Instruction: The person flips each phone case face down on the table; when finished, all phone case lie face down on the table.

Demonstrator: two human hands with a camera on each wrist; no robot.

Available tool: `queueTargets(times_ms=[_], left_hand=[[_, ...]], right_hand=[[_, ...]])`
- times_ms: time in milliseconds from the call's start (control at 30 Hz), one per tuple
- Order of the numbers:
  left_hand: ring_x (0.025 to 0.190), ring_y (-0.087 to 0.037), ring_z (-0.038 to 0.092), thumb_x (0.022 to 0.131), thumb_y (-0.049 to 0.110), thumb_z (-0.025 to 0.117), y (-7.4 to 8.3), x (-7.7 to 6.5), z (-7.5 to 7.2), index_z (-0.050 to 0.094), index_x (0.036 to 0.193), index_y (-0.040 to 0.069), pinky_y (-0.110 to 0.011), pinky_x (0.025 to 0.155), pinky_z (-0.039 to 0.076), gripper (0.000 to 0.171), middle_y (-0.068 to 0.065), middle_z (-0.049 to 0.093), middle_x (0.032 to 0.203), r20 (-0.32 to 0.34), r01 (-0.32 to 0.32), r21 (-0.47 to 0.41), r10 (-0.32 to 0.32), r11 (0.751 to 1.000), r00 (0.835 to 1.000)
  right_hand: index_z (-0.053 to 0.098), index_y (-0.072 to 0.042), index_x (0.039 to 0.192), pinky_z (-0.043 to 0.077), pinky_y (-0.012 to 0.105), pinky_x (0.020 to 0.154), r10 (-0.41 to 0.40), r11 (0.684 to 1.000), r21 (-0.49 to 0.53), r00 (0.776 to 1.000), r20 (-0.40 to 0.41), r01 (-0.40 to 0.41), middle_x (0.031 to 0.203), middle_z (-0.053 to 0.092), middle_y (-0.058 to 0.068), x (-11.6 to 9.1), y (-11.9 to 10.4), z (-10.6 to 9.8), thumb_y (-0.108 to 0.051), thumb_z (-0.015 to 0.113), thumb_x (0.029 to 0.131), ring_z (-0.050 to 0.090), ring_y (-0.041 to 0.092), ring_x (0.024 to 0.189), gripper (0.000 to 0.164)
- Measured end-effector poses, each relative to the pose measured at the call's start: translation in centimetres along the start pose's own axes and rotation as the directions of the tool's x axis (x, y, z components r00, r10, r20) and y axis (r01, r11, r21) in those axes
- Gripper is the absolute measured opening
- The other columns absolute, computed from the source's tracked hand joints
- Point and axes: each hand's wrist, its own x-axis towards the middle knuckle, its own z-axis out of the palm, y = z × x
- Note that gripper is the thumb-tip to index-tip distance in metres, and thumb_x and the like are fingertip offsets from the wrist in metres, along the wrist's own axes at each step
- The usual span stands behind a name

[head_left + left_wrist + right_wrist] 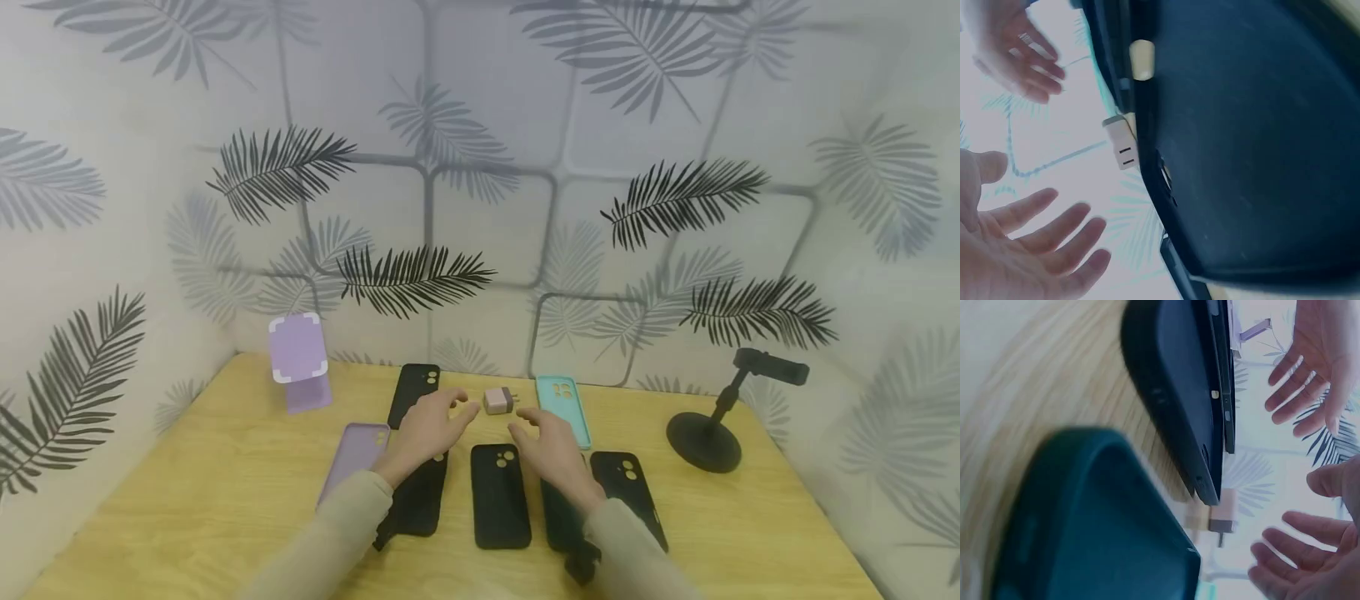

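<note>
A small pink plug-in charger with a dark end and metal prongs lies at the back middle of the table. My left hand hovers left of it, over black phone cases, fingers loosely bent and holding nothing. To its right, my right hand hangs over a dark green phone case, also holding nothing. The left wrist view shows the charger beyond a black case, with the left fingers spread apart. Between my forearms lies another black phone case. In the right wrist view both palms face each other.
A purple phone case lies at left and a turquoise one at the back. A purple phone stand stands at the back left, a black round-based stand at right. One black case lies beside my right sleeve. A patterned wall rises behind.
</note>
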Motion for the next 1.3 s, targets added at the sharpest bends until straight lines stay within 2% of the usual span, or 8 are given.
queueTargets(times_ms=[100,233,433,600,767,1000,1167,1300], left_hand=[[0.098,-0.026,0.067,0.098,0.045,0.056,-0.6,0.5,-0.6,0.066,0.123,0.013,-0.044,0.078,0.057,0.042,-0.01,0.069,0.117,0.04,0.05,-0.152,-0.045,0.987,0.998],[0.09,-0.022,0.069,0.098,0.038,0.058,-2.0,1.0,-1.4,0.067,0.12,0.013,-0.038,0.073,0.058,0.034,-0.009,0.069,0.112,0.086,0.101,-0.284,-0.079,0.953,0.993],[0.096,-0.027,0.067,0.099,0.026,0.059,-4.7,1.9,-3.0,0.064,0.123,0.005,-0.038,0.079,0.058,0.032,-0.014,0.068,0.113,0.14,0.162,-0.426,-0.112,0.89,0.984],[0.105,-0.034,0.064,0.1,0.019,0.057,-6.9,3.0,-4.5,0.06,0.127,-0.001,-0.04,0.086,0.058,0.034,-0.021,0.063,0.123,0.193,0.219,-0.451,-0.146,0.865,0.97],[0.114,-0.039,0.059,0.1,0.012,0.056,-8.6,3.8,-5.4,0.056,0.131,-0.005,-0.044,0.094,0.055,0.035,-0.026,0.056,0.132,0.252,0.286,-0.485,-0.181,0.826,0.951],[0.125,-0.042,0.052,0.097,0.004,0.055,-10.4,3.9,-5.6,0.05,0.135,-0.01,-0.046,0.098,0.053,0.04,-0.031,0.049,0.139,0.303,0.318,-0.429,-0.196,0.846,0.932],[0.123,-0.04,0.054,0.094,-0.001,0.055,-10.8,3.9,-5.4,0.048,0.135,-0.011,-0.044,0.097,0.054,0.043,-0.032,0.051,0.135,0.34,0.357,-0.396,-0.226,0.846,0.913],[0.112,-0.03,0.06,0.094,-0.004,0.054,-10.9,4.1,-5.1,0.045,0.139,-0.008,-0.038,0.092,0.057,0.046,-0.029,0.05,0.134,0.364,0.42,-0.429,-0.272,0.799,0.891]], right_hand=[[0.067,-0.002,0.121,0.052,0.049,0.095,0.005,0.993,0.118,1.0,0.022,-0.008,0.119,0.069,0.014,0.7,-0.1,0.3,-0.024,0.062,0.096,0.064,0.032,0.112,0.034],[0.069,-0.006,0.12,0.055,0.046,0.091,0.034,0.973,0.225,0.996,0.084,-0.052,0.116,0.071,0.01,1.7,-0.2,0.9,-0.024,0.062,0.097,0.065,0.028,0.109,0.03],[0.066,-0.005,0.124,0.054,0.044,0.094,-0.014,0.932,0.355,0.975,0.222,-0.068,0.122,0.068,0.011,3.1,-1.1,1.7,-0.022,0.06,0.099,0.064,0.028,0.112,0.032],[0.064,-0.001,0.127,0.054,0.041,0.095,-0.088,0.916,0.395,0.93,0.358,-0.065,0.125,0.065,0.013,4.4,-2.0,2.8,-0.02,0.059,0.099,0.063,0.029,0.112,0.034],[0.063,0.0,0.128,0.055,0.038,0.094,-0.111,0.913,0.401,0.898,0.426,-0.078,0.128,0.064,0.015,5.7,-2.5,4.1,-0.018,0.059,0.099,0.063,0.028,0.115,0.035],[0.061,-0.002,0.132,0.054,0.042,0.098,-0.046,0.896,0.401,0.857,0.514,-0.192,0.134,0.06,0.016,6.5,-3.2,5.8,-0.016,0.059,0.099,0.062,0.029,0.118,0.036],[0.055,0.002,0.137,0.049,0.044,0.104,-0.04,0.876,0.428,0.85,0.525,-0.224,0.14,0.054,0.02,7.0,-3.5,6.9,-0.013,0.056,0.1,0.057,0.035,0.125,0.04],[0.051,0.004,0.139,0.047,0.043,0.106,-0.048,0.862,0.449,0.844,0.535,-0.235,0.142,0.052,0.023,7.3,-3.6,7.5,-0.012,0.052,0.102,0.055,0.036,0.127,0.041]])
